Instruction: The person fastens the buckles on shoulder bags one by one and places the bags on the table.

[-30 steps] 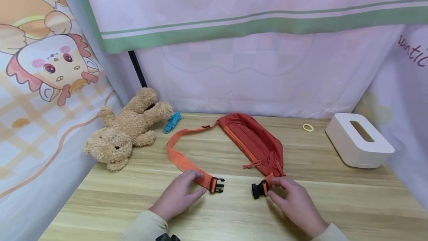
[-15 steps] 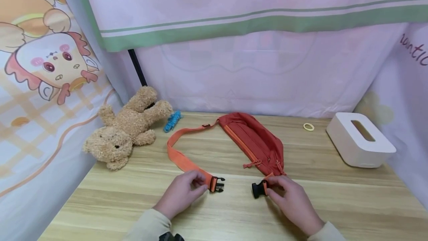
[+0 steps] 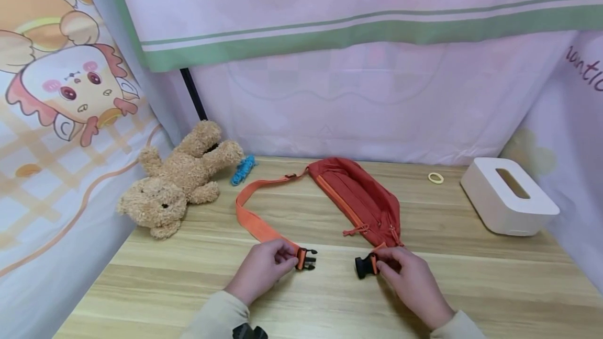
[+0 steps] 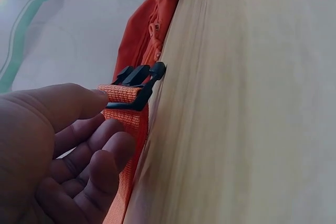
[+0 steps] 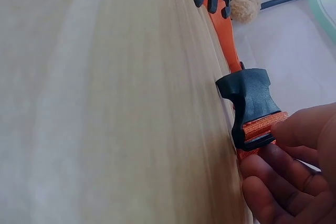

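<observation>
Red waist bag (image 3: 360, 200) lies mid-frame; below it, the left hand (image 3: 265, 266) pinches the strap (image 3: 256, 225) behind the pronged clip (image 3: 309, 259), the right hand (image 3: 413, 282) short webbing (image 5: 262, 125) behind the socket (image 3: 364, 267). Either half twisting in those fingertips could make the prongs miss and jam.

The bag (image 3: 358, 200) rests at the centre of the bench (image 3: 330, 307). The strap (image 3: 249, 214) runs leftward from the bag's far end, then forward to the buckle prong (image 3: 308, 260). The buckle socket (image 3: 363, 267) is at the bag's near end, right of and apart from the buckle prong. The left grip (image 3: 264, 267) is left of the buckle prong; the right grip (image 3: 411, 281) is right of the buckle socket. The bear (image 3: 181, 176) lies at left, the cord (image 3: 243, 170) just right of its leg. The ring (image 3: 435, 182) lies rearward, between the bag and the box (image 3: 494, 205) at right.
</observation>
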The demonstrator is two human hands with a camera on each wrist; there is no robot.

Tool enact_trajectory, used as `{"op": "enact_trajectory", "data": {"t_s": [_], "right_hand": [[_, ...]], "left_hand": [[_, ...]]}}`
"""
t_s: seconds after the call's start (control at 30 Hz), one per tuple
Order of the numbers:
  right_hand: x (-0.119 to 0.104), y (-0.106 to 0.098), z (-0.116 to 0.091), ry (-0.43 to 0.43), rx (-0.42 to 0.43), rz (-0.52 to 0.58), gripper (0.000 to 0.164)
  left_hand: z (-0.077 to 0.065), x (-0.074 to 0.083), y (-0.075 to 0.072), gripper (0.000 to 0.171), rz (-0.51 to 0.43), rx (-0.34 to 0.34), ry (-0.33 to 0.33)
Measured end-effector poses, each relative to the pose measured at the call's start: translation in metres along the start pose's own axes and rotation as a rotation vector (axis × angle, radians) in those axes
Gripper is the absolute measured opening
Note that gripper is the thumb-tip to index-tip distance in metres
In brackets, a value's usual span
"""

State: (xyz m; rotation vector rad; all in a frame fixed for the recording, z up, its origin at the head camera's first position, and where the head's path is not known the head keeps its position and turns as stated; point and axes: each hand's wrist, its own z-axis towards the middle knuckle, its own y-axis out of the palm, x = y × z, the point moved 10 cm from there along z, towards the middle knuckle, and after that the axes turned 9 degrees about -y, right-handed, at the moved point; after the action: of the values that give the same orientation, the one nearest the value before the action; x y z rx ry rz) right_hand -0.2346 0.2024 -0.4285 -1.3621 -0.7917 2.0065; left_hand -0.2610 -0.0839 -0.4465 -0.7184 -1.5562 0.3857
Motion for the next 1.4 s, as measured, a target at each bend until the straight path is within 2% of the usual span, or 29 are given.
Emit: {"op": "enact_trajectory", "data": {"t_s": [0.53, 1.07, 1.4], "right_hand": [[0.011, 0.003, 0.001, 0.103, -0.023, 0.065, 0.018], [0.025, 0.012, 0.001, 0.176, -0.055, 0.169, 0.009], [0.033, 0.015, -0.003, 0.188, -0.024, 0.282, 0.007]], "left_hand": [[0.008, -0.002, 0.006, 0.007, -0.037, -0.018, -0.057], [0.008, -0.001, 0.005, 0.007, 0.021, 0.003, -0.006], [0.01, -0.011, 0.009, 0.006, -0.074, -0.018, -0.016]]}}
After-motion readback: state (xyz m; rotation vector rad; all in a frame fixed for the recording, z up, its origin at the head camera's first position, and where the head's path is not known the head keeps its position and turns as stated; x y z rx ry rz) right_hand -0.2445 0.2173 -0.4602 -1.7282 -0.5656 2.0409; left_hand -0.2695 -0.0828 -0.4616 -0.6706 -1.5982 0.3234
